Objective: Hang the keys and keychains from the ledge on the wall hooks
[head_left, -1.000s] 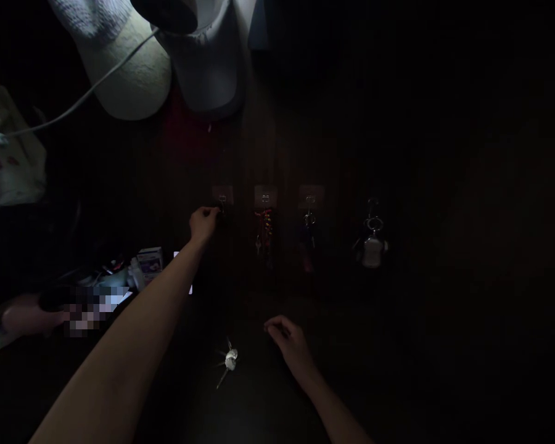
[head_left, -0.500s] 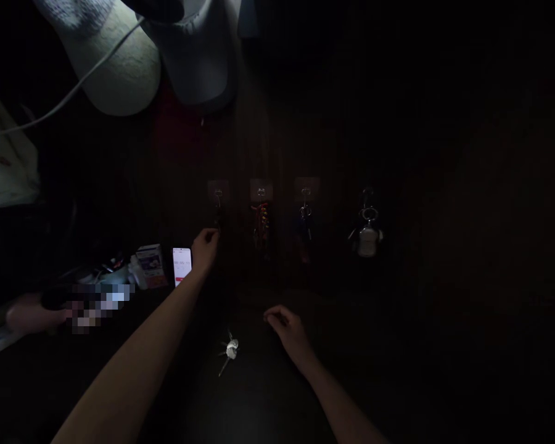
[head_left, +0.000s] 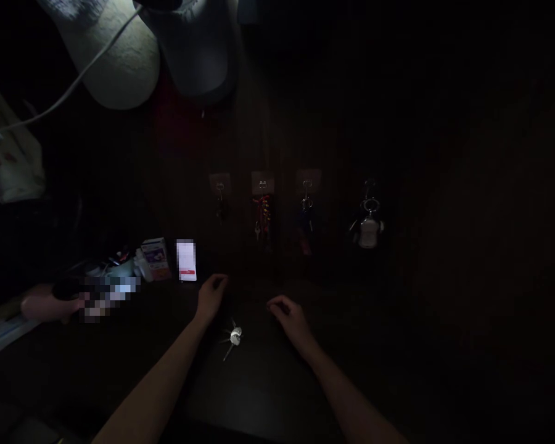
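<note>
My left hand (head_left: 211, 298) is low over the dark surface, thumb and fingers curled together. Facing it from the right, my right hand (head_left: 292, 320) is also closed in a loose pinch. It is too dark to tell whether either holds anything. Between my forearms lies a bunch of keys (head_left: 235, 336), below and apart from my left fingertips. Above hang a dark small item (head_left: 220, 213) on the leftmost hook, a key bunch with a red and yellow braided cord (head_left: 263, 216), keys with a dark blue and red tag (head_left: 306, 216), and keys with a silvery fob (head_left: 369, 233).
A lit phone (head_left: 186, 260) leans upright left of my left hand. Beside it stand a small box (head_left: 155, 259) and a white bottle (head_left: 141, 264). A pale cap (head_left: 124, 68), a grey cap (head_left: 197, 58) and a white cable (head_left: 81, 77) hang at upper left.
My left hand has come down from the dark item on the leftmost hook toward the surface. My right hand has stayed nearly in place. The hanging keys and the loose bunch remain where they were.
</note>
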Demonstrator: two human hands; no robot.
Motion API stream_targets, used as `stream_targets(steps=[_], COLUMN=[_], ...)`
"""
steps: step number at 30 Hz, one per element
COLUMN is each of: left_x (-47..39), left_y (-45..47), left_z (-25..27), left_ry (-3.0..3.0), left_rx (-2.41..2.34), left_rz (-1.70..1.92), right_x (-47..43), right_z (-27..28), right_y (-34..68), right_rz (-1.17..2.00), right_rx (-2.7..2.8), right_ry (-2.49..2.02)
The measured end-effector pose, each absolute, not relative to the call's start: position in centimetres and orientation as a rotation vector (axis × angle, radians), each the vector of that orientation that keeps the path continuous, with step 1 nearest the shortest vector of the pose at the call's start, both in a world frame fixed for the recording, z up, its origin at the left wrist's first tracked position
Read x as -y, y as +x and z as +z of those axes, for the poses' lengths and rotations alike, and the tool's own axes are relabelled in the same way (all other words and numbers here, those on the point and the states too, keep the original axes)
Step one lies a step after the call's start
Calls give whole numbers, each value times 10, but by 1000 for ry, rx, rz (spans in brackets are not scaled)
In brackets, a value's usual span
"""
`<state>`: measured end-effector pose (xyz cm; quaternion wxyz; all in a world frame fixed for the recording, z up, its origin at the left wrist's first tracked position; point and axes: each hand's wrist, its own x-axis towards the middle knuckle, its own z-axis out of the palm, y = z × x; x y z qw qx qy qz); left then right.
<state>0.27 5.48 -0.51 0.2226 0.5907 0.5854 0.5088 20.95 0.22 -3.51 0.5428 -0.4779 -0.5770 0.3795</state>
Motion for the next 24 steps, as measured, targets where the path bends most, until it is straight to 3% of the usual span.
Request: stream_targets(steps=[14, 24], left_x=[-8, 30], left_y=[-9, -3], left_z=[-27, -19], left_ry=[1918, 2093], left_rx=[-1529, -1341], left_rz=[1012, 821], right_x=[-4, -15], right_z=[-39, -42], right_y=[212, 224], right_rz=[845, 828], right_rx=[1359, 1005], right_ry=[-1108, -1113])
